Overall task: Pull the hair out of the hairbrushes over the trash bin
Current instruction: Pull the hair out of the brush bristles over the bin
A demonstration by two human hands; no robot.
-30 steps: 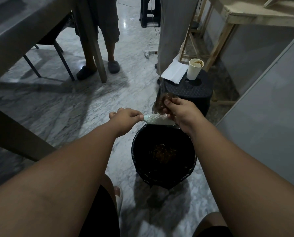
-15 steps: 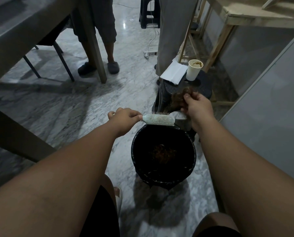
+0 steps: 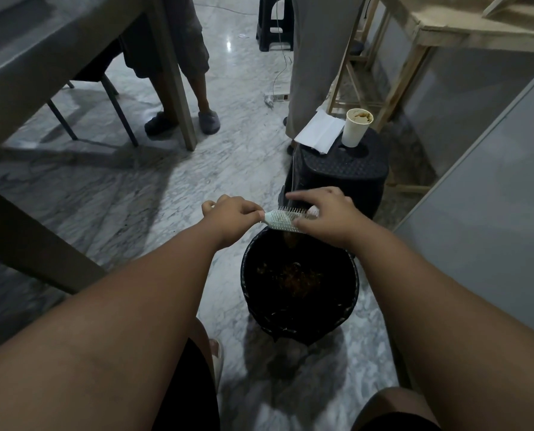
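1. Nearest me, the black trash bin (image 3: 290, 328) stands on the floor (image 3: 197, 181) with brown hair (image 3: 293, 276) inside.
2. Above its far rim, the pale hairbrush (image 3: 282, 219) lies level between both hands, bristles up.
3. My left hand (image 3: 231, 217) is clenched round the handle.
4. My right hand (image 3: 326, 217) curls over the brush head, thumb on the near edge and fingers arched across the bristles.
5. Beyond, a paper cup (image 3: 355, 129) sits on a black stool (image 3: 346, 172).

Pale hairbrush (image 3: 280, 220) (bristles up) above black trash bin (image 3: 303, 331), perhaps hair-strewn inside
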